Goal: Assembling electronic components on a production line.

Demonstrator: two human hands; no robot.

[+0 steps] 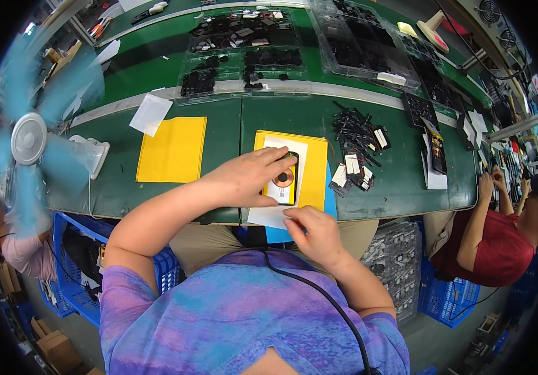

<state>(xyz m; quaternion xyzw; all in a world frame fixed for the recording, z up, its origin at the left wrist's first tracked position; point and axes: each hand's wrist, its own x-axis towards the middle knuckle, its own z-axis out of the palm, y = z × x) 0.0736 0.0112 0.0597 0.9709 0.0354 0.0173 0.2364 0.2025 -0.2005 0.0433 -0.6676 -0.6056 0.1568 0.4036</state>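
A flat, black-edged electronic device with a round copper coil lies on white paper over a yellow sheet. My left hand reaches over it from the left. Its stretched fingers rest on the device's upper part, and the thumb is spread toward its lower edge. Just below and right of the device is my right hand, with its fingers curled in. Whatever may be between those fingertips is hidden. A blue sheet shows from under the yellow one.
Left of my work lies another yellow stack with a white paper. Loose black parts are heaped to the right. Parts trays stand behind. A spinning fan is at left; a co-worker sits at right.
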